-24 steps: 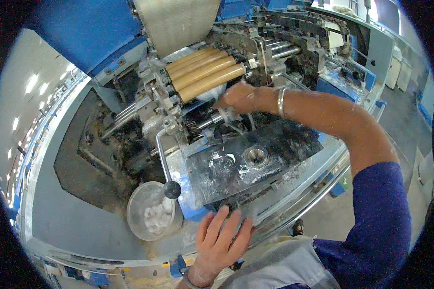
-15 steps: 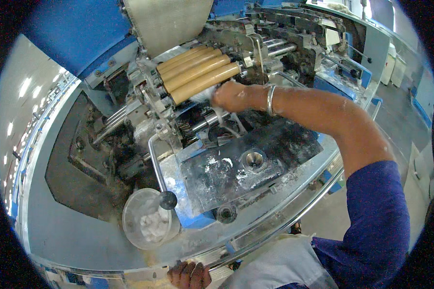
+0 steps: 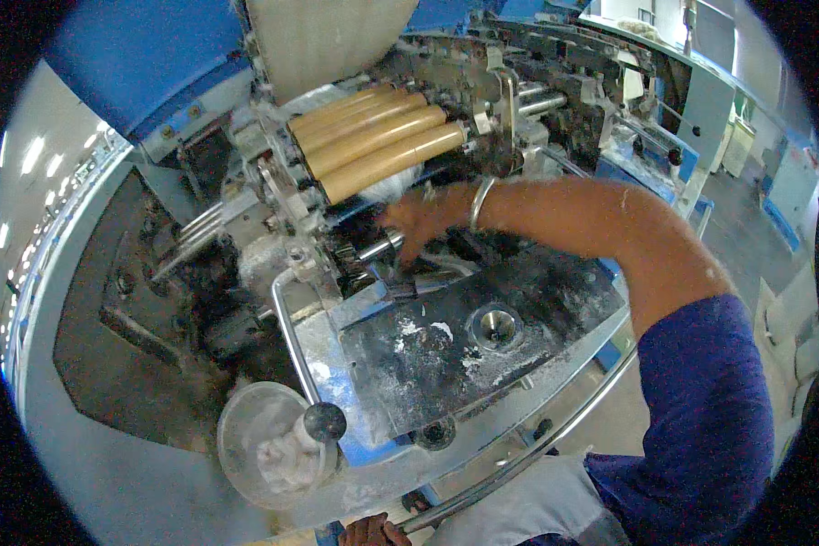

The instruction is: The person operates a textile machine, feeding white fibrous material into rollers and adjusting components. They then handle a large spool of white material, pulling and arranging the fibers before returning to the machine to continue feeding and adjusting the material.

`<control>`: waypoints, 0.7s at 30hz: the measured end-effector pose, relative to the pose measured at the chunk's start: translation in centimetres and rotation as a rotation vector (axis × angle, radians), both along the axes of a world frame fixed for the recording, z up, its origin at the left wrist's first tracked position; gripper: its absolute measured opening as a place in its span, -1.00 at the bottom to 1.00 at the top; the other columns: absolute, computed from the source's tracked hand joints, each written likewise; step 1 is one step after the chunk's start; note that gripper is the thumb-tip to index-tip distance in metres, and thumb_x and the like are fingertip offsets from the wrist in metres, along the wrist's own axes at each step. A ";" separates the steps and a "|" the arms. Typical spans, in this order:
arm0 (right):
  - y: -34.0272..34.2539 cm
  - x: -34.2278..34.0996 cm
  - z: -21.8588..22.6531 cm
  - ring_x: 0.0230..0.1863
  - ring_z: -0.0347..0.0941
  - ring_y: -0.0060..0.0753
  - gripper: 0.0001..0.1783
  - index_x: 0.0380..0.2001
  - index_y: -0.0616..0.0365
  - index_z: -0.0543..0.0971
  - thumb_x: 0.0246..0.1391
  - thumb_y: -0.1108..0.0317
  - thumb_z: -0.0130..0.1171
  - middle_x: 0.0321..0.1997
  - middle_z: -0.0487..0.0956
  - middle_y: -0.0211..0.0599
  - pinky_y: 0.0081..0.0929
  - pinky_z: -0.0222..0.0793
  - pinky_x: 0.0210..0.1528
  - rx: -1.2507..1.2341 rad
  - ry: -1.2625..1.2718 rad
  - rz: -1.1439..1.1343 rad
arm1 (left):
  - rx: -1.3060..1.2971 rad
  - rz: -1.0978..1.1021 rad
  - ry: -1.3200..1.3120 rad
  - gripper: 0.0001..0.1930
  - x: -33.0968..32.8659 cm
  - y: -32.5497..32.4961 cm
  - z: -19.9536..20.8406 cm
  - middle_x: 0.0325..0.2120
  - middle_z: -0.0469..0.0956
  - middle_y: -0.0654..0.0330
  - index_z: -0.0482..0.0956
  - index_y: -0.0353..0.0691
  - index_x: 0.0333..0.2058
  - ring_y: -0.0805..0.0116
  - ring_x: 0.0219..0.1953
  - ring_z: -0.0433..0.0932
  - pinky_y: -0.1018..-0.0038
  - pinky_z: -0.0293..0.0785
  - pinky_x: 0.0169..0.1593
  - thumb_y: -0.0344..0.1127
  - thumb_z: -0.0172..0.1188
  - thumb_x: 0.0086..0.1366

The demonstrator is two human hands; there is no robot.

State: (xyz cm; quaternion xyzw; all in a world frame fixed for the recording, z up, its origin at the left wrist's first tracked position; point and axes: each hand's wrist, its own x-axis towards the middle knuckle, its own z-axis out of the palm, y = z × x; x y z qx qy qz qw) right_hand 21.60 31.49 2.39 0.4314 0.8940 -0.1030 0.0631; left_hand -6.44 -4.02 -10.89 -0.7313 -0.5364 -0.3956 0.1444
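While my left hand [image 3: 370,531] curls around the chrome rail [image 3: 519,466] at the lower edge, my right hand [image 3: 416,221] is over the machine, fingers part spread, at the steel shaft [image 3: 378,248]; blurred, can't tell if it grips anything. White fibre [image 3: 387,188] sits just beyond it, under the nearest of the tan rollers [image 3: 391,162]. Nearer me: black plate [image 3: 400,382], dusted white, with a metal funnel [image 3: 496,329] set in. Left of that, lever [image 3: 291,337], black knob [image 3: 325,422] overlapping the clear tub [image 3: 237,437] of cottony wads [image 3: 287,462].
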 end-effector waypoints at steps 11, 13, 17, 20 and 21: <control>-3.2 5.3 1.4 -0.22 0.47 0.03 -0.22 -0.02 0.26 0.40 -0.30 0.00 0.35 -0.31 0.52 -0.01 -0.09 0.36 -0.19 0.305 -0.236 -0.001 | 0.343 -0.001 0.197 -0.62 -2.6 1.9 -4.4 -0.71 0.37 0.22 0.42 -0.12 -0.54 0.32 -0.65 0.35 0.33 0.38 -0.42 -0.07 -0.18 0.37; -3.9 4.2 1.4 -0.25 0.47 0.01 -0.20 0.05 0.22 0.37 -0.27 0.03 0.32 -0.35 0.51 -0.04 -0.10 0.36 -0.22 0.232 -0.160 -0.056 | 0.291 -0.010 0.151 -0.63 -2.3 2.2 -4.5 -0.71 0.37 0.22 0.42 -0.13 -0.55 0.32 -0.66 0.35 0.32 0.39 -0.40 -0.08 -0.16 0.37; -4.2 2.8 1.5 -0.25 0.48 -0.02 -0.22 0.09 0.12 0.36 -0.27 0.12 0.31 -0.37 0.51 -0.05 -0.11 0.38 -0.23 0.706 -0.439 0.238 | 0.252 -0.056 0.129 -0.64 -1.3 2.7 -4.0 -0.72 0.37 0.22 0.42 -0.13 -0.56 0.32 -0.67 0.34 0.30 0.40 -0.37 -0.09 -0.14 0.35; -7.1 5.9 4.9 -0.20 0.48 -0.09 -0.40 -0.03 0.14 0.45 -0.20 0.15 0.28 -0.31 0.54 -0.06 -0.21 0.39 -0.21 0.535 -0.311 0.189 | 0.252 -0.125 0.121 -0.64 -0.5 3.4 -3.6 -0.73 0.37 0.22 0.42 -0.14 -0.57 0.32 -0.68 0.33 0.29 0.40 -0.34 -0.10 -0.12 0.34; -8.6 7.0 6.5 -0.18 0.48 -0.16 -0.50 -0.11 0.17 0.49 -0.14 0.15 0.25 -0.27 0.55 -0.08 -0.29 0.40 -0.20 0.496 -0.168 0.215 | 0.245 -0.146 0.121 -0.64 -0.2 3.6 -3.5 -0.74 0.37 0.22 0.42 -0.14 -0.58 0.32 -0.69 0.32 0.28 0.40 -0.33 -0.11 -0.11 0.34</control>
